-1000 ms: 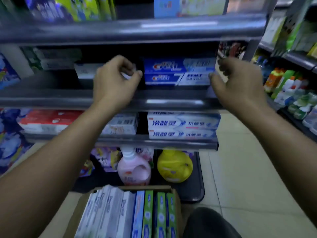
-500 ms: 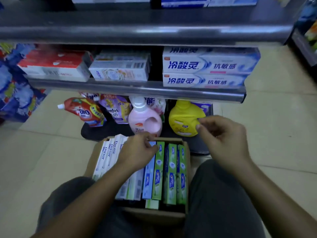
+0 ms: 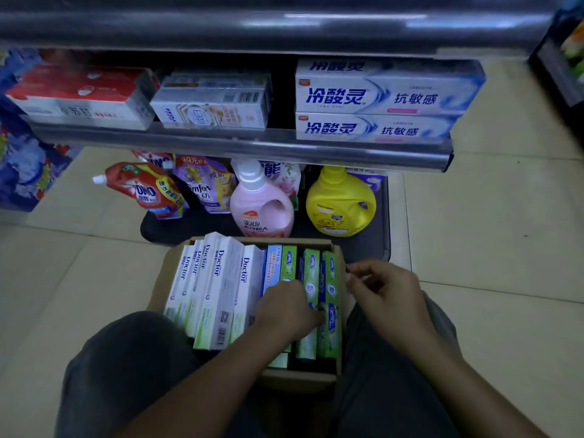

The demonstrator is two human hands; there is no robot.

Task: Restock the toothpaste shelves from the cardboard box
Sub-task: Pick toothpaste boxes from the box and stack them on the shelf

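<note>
An open cardboard box (image 3: 162,273) stands on the floor between my knees. It is packed with upright toothpaste cartons: white "Doctor" ones (image 3: 218,279) on the left, a blue one (image 3: 273,263) in the middle and green ones (image 3: 330,279) on the right. My left hand (image 3: 284,311) reaches into the box, its fingers curled down over a green carton next to the blue one. Just outside the box's right rim my right hand (image 3: 385,295) hovers with loosely curled fingers, holding nothing. Above, the shelf (image 3: 252,147) carries blue-and-white toothpaste cartons (image 3: 379,96).
A red-and-white pack (image 3: 79,96) and a pale carton stack (image 3: 211,102) also sit on that shelf. Below it stand a pink bottle (image 3: 260,207), a yellow jug (image 3: 341,207) and refill pouches (image 3: 145,191). Tiled floor lies on both sides.
Both hands came down from the upper shelf to the box. My view dropped with them. The left hand has pushed deeper among the green cartons; the right hand stays by the rim.
</note>
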